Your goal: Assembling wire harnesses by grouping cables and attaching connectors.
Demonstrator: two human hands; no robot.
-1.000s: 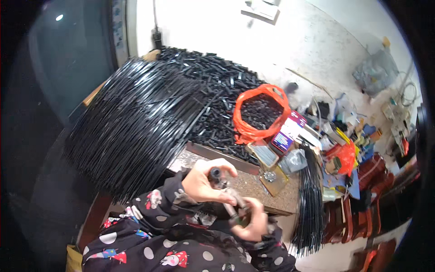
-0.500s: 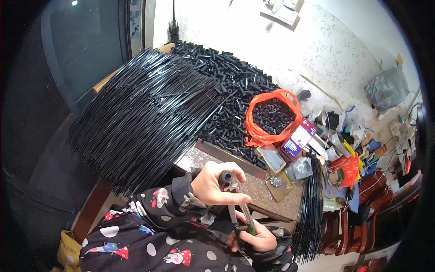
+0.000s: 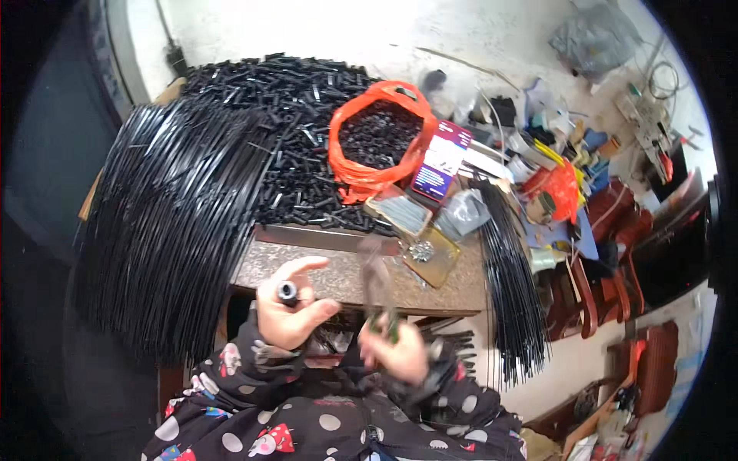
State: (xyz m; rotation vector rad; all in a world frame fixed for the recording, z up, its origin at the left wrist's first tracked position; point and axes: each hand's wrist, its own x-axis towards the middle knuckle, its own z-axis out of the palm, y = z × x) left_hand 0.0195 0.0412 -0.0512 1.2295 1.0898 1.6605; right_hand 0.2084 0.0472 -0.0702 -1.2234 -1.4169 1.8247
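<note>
My left hand [image 3: 286, 319] is wrapped round a black tube [image 3: 287, 293], whose pale-ringed open end faces up. Its thumb and forefinger stick out toward the right. My right hand [image 3: 401, 355] grips a pair of pliers [image 3: 375, 280] with green handles, blurred by motion, their jaws pointing away from me over the table's near edge. The two hands are apart, and the pliers do not touch the tube. Beyond them lies a large heap of short black tubes [image 3: 300, 146]. The lower part of the tube in my left hand is hidden.
Long thin black rods [image 3: 169, 223] pile up at the left, with a smaller bundle [image 3: 511, 292] at the right. On the table [image 3: 338, 273] are an orange plastic bag [image 3: 346, 170] of small black parts, a phone [image 3: 441, 163], a box of pins [image 3: 400, 212] and a yellowish tray [image 3: 442, 269].
The pliers have come away from the black tube and swung up and left with my right hand. My left hand has moved left with the tube. The view has shifted right.
</note>
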